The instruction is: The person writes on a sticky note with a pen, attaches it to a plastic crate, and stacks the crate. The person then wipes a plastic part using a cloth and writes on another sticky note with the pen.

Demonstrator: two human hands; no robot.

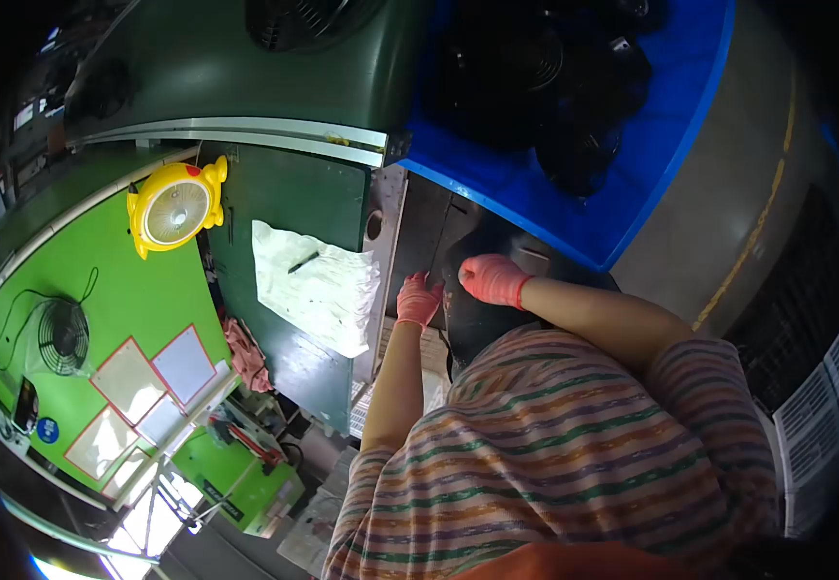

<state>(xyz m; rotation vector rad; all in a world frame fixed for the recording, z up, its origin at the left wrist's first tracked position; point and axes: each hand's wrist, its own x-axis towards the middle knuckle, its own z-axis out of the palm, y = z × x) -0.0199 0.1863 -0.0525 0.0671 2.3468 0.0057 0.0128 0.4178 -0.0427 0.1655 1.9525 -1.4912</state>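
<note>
Both my hands wear pink-red gloves. My left hand (419, 302) is at the left side of a dark object (477, 324) in front of my body, its fingers partly stretched and slightly apart. No held thing shows in it. My right hand (493, 280) is curled closed above the upper part of that dark object. Whatever lies inside its fingers is hidden. The dark object is too dim to name. To the left of my left hand, a crumpled white sheet (308, 290) with a dark pen-like item (303, 262) lies on the green worktable (303, 362).
A blue bin (622, 227) with several black parts (574, 126) stands ahead on the right. A yellow fan (178, 211) is at the table's far left edge, near a green board (28, 290) with papers. A pink cloth (245, 356) hangs nearby. White crates (811, 416) stand at right.
</note>
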